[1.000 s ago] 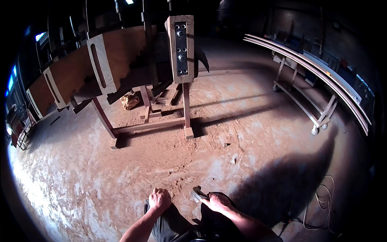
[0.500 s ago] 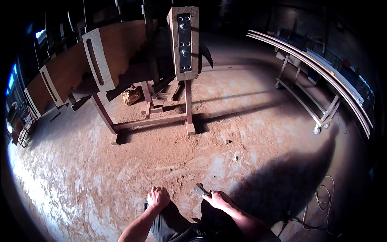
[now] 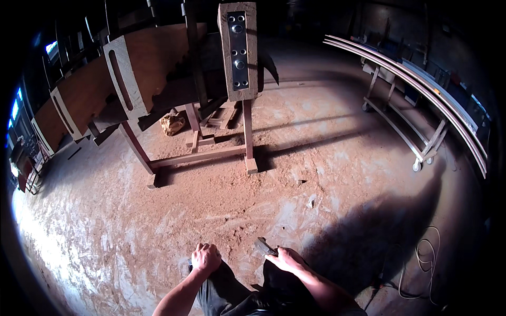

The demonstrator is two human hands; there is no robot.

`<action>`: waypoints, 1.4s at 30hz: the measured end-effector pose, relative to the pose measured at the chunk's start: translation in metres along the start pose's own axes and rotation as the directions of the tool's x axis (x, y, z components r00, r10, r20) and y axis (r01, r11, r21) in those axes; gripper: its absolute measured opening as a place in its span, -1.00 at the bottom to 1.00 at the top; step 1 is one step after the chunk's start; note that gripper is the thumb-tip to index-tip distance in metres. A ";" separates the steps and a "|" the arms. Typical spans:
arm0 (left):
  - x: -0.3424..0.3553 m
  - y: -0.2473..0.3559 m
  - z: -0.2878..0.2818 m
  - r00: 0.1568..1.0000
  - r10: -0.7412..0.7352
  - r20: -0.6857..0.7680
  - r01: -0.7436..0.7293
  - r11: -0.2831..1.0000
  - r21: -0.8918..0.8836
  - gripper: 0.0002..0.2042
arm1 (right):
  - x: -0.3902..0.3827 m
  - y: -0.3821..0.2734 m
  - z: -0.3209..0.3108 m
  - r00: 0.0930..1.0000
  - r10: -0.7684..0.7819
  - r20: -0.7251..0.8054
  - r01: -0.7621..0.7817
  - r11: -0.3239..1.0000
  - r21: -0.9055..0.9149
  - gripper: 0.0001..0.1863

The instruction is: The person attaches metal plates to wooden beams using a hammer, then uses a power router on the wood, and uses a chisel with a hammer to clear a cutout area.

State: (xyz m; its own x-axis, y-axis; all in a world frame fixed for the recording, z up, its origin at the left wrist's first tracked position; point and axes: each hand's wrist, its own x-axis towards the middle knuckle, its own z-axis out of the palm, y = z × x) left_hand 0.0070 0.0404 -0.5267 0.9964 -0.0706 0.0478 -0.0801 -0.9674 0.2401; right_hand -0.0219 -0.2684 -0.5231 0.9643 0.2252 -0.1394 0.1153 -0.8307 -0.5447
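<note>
My left hand (image 3: 206, 258) rests over my left knee with its fingers curled in; what they hold, if anything, is hidden. In my right hand (image 3: 289, 259), by my right knee, is a short tool with a flat grey head (image 3: 264, 246); its exact kind does not show. Its head points up and left, above the dusty floor. Ahead stands a wooden workpiece with curved brown panels (image 3: 158, 55), pale slotted blocks (image 3: 125, 76) and clamps. At its near end a wooden block (image 3: 252, 96) carries a dark metal plate (image 3: 237, 52) with round holes and two bolts.
A wooden trestle (image 3: 200, 157) supports the workpiece. Sawdust covers the floor (image 3: 200, 195), with small scraps (image 3: 311, 202) lying on it. A crumpled brown bag (image 3: 172, 124) sits beneath. On the right are a wheeled rack (image 3: 395, 129) with long boards (image 3: 421, 84) and a coiled cable (image 3: 433, 258).
My view has shifted slightly, so the workpiece sits a little higher and the floor scraps a little to the right. Both hands and the tool stay nearly where they were.
</note>
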 end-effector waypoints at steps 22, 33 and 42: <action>-0.001 0.006 -0.005 0.996 -0.022 0.087 0.023 1.000 -0.014 -0.80 | -0.008 -0.045 -0.187 0.969 0.224 -0.103 -0.154 0.876 0.457 -0.64; -0.001 -0.005 0.005 0.999 -0.022 0.030 0.024 0.998 -0.058 -0.79 | -0.006 -0.238 -0.431 0.696 -0.316 -0.645 0.406 0.914 -0.010 -0.70; -0.002 -0.013 0.010 0.998 -0.016 -0.054 0.013 0.999 -0.047 -0.82 | 0.012 -0.284 -0.477 0.716 -0.307 -0.627 0.212 0.951 -0.223 -0.56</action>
State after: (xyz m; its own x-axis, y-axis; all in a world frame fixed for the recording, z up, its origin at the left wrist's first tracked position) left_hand 0.0068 0.0510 -0.5396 0.9945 -0.0419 0.0964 -0.0680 -0.9560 0.2855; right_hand 0.0709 -0.2725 0.0249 0.8046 0.0969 0.5859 0.3675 -0.8563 -0.3630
